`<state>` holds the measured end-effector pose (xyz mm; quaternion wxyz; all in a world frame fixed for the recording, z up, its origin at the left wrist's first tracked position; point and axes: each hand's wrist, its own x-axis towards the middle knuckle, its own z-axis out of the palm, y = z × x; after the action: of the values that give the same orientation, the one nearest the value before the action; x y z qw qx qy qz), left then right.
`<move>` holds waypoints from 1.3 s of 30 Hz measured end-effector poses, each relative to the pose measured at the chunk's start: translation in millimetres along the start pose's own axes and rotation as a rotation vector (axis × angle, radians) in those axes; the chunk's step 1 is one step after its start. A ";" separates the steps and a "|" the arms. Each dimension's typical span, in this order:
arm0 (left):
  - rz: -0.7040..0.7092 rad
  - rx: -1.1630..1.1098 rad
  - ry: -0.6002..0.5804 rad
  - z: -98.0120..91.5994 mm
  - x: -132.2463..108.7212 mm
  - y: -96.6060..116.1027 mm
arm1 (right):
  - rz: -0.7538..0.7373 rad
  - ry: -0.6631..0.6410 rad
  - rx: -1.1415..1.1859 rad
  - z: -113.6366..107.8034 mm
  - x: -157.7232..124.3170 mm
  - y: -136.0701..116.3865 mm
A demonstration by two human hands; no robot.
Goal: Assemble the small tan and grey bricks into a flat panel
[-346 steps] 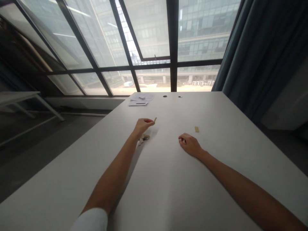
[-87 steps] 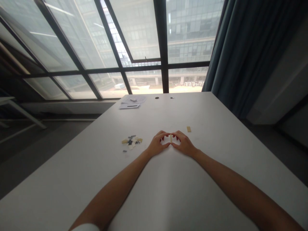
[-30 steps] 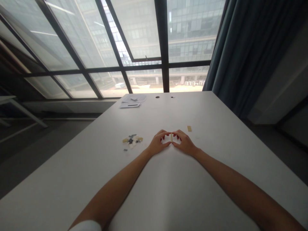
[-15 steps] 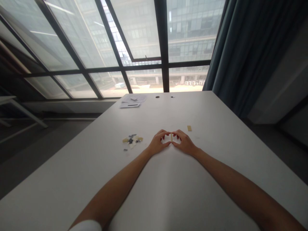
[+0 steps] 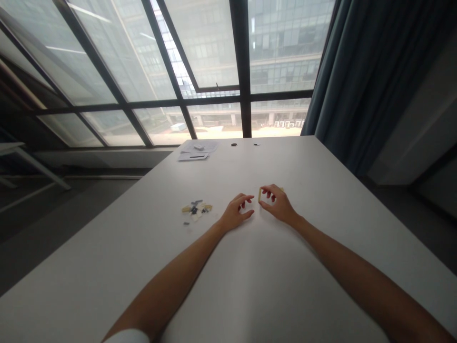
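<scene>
Between the thumb and fingers of my right hand (image 5: 279,205) is a thin, pale yellow building brick piece (image 5: 260,195), held on end just above or on the table; I cannot tell which. My left hand (image 5: 236,212) rests at the table's middle, thumb and fingers apart around nothing, a short gap from the piece. A second yellow brick (image 5: 282,189) lies behind my right hand, mostly hidden by it. To the left of my left hand is a loose pile of small bricks (image 5: 195,208) in yellow, cream, grey and black.
The white table (image 5: 221,176) runs out to the window. Papers (image 5: 194,156) with a small white object on them lie at its far left. Two dark round spots (image 5: 233,144) show near the far edge. A dark blue curtain (image 5: 335,85) hangs at the right.
My right hand has moved right and slightly away from me, carrying the yellow piece. My left hand has let go of it and stays in place. The second yellow brick is now mostly covered.
</scene>
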<state>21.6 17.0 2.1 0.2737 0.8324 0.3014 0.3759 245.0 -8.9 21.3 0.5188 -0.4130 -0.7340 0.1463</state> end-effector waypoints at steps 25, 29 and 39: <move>0.054 0.117 0.074 -5.0 5.5 9.7 | 0.247 0.062 -0.226 -131.3 40.7 71.4; 0.043 0.126 0.102 -7.3 18.5 20.9 | 0.283 -0.086 -0.283 -126.5 33.2 91.3; -0.060 0.216 0.171 32.4 78.1 12.1 | 0.430 -0.223 -0.396 -84.2 13.1 114.0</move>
<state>92.7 56.8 28.0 0.1671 0.8126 0.3871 0.4024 369.5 53.2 -8.4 0.3017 -0.6332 -0.6966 0.1512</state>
